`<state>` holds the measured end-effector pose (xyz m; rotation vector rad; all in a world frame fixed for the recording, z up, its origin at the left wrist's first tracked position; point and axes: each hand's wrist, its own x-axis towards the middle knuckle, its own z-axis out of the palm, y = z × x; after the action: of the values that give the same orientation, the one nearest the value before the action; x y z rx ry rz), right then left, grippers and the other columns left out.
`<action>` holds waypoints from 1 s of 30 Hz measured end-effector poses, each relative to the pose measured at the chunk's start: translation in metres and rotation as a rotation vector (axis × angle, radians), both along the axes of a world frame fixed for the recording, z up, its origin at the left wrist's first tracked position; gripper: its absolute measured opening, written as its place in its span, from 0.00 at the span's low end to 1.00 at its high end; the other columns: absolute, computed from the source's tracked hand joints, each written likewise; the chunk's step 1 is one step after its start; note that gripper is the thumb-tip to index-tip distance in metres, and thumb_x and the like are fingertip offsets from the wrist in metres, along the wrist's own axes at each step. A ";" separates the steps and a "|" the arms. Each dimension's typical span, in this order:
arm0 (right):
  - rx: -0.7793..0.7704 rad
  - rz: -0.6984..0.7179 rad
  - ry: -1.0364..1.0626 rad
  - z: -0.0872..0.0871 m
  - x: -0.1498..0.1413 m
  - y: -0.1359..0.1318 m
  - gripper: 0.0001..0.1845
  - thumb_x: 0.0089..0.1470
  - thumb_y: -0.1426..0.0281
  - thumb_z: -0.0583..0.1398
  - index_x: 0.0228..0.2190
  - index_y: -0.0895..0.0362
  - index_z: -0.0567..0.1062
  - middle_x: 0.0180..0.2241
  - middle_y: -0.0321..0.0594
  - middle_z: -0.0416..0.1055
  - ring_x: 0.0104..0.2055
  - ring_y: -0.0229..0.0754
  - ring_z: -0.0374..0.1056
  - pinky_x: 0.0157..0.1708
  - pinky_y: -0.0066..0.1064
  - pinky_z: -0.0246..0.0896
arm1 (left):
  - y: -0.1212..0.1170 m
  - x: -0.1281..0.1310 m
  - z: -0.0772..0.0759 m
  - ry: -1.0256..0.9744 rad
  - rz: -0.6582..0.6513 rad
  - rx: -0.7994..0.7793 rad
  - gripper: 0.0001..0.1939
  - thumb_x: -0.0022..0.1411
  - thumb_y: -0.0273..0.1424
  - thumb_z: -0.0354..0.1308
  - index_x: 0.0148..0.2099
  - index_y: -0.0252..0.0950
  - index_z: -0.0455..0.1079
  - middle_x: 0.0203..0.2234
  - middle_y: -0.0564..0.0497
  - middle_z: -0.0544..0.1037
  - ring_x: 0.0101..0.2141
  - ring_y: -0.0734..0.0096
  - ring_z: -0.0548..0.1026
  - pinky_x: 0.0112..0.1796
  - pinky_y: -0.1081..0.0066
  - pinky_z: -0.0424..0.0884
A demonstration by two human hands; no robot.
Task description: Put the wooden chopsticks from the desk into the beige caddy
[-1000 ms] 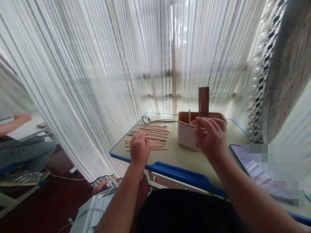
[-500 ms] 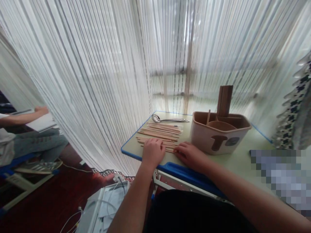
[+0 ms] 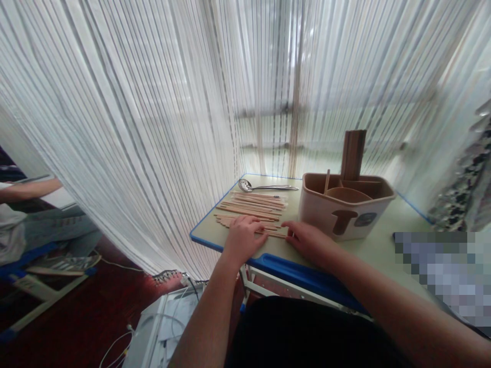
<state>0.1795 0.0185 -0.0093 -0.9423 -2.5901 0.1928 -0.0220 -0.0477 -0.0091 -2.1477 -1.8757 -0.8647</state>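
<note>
Slim wooden chopsticks (image 3: 249,208) lie side by side in rows on the table. My left hand (image 3: 243,237) rests over the nearest ones, its fingers curled round some chopsticks (image 3: 275,233) whose ends stick out to the right. At those ends, the thumb and fingers of my right hand (image 3: 307,240) close on the tips. Behind the rows lie a few chopsticks in a clear wrapper (image 3: 264,198) and a metal slotted ladle (image 3: 247,186). To the right stands a pale utensil holder (image 3: 316,209) with a brown rim.
A bundle of brown sticks (image 3: 353,153) and one light stick (image 3: 327,181) stand in the holder. The table (image 3: 383,255) has a blue edge. String curtains (image 3: 153,128) hang behind. At left, another person's arm (image 3: 34,189) shows. A white cabinet (image 3: 161,327) with cables stands below.
My right hand has shifted slightly right, away from my left hand, showing more of the chopsticks between them. My left thumb reaches further right. The view has turned a little.
</note>
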 end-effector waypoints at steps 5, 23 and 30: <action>-0.024 0.018 -0.003 0.001 0.006 0.003 0.11 0.54 0.73 0.54 0.37 0.57 0.75 0.35 0.44 0.75 0.38 0.43 0.70 0.38 0.32 0.62 | 0.002 -0.003 -0.001 -0.019 -0.040 -0.026 0.07 0.56 0.36 0.59 0.36 0.42 0.76 0.41 0.51 0.77 0.45 0.64 0.70 0.49 0.62 0.62; 0.315 0.102 0.724 0.029 0.020 -0.018 0.20 0.53 0.69 0.59 0.48 0.55 0.65 0.34 0.40 0.70 0.32 0.38 0.68 0.34 0.32 0.66 | 0.004 0.013 0.007 -0.022 0.001 0.166 0.16 0.66 0.35 0.46 0.52 0.45 0.70 0.35 0.49 0.75 0.40 0.66 0.68 0.44 0.65 0.58; 0.265 0.205 0.798 0.043 0.022 -0.023 0.06 0.56 0.72 0.56 0.36 0.55 0.73 0.34 0.40 0.72 0.36 0.38 0.70 0.35 0.30 0.66 | 0.021 0.057 0.019 -0.039 -0.171 0.343 0.16 0.66 0.35 0.46 0.51 0.42 0.70 0.33 0.49 0.74 0.38 0.66 0.68 0.42 0.64 0.59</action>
<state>0.2018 -0.0049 0.0338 -0.3812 -1.8952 0.2165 0.0349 -0.0264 0.0102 -2.1055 -1.4454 -1.1729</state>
